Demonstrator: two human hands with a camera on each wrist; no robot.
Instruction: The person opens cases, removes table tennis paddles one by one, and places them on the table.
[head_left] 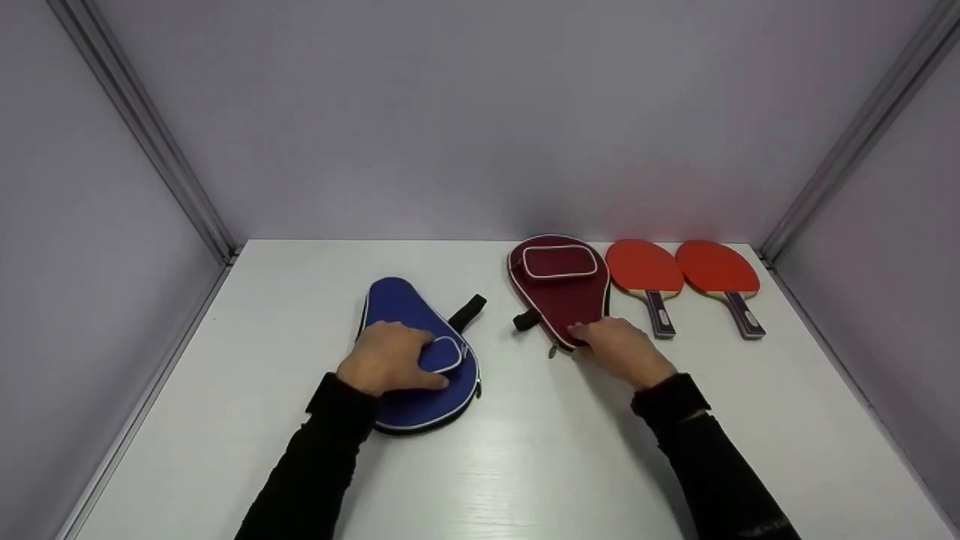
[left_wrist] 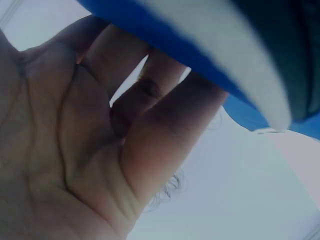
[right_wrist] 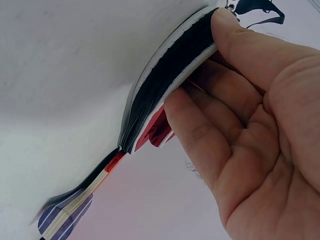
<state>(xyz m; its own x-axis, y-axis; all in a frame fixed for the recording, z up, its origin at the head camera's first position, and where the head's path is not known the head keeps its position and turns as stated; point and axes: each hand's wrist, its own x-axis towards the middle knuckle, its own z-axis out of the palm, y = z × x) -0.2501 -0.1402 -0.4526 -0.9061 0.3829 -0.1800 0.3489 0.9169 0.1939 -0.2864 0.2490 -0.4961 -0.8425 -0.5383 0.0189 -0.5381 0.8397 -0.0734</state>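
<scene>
Item 1, landmark: maroon table tennis racket case [head_left: 559, 300], white-piped, lying flat on the white tabletop [head_left: 525, 465], broad end toward the back wall [head_left: 495, 112]. Fittings: zipped pocket [head_left: 559, 262] on the broad end; black carrying strap [head_left: 526, 320] projecting from its left edge; zip pull [head_left: 553, 351] hanging at its narrow end.

Item 2: right hand [head_left: 619, 349], at the narrow end of the maroon case. Thumb and fingers close together, pinching the case edge; in the right wrist view the thumb lies on the black zipped side.

Item 3: blue table tennis racket case [head_left: 416, 309], left of the maroon case and well apart from it, reaching nearer the person; white piping, small pocket [head_left: 448, 355], black strap [head_left: 469, 311] pointing toward the maroon case.

Item 4: left hand [head_left: 390, 358], left of the maroon case, resting on the blue one; thumb and index finger set wide apart about the small pocket. Tips of the other fingers hidden.

Item 5: red-faced table tennis racket [head_left: 643, 266], just beside the maroon case's right edge, handle toward the person.

Item 6: second red-faced racket [head_left: 718, 266], farther right of the maroon case, similarly laid.
</scene>
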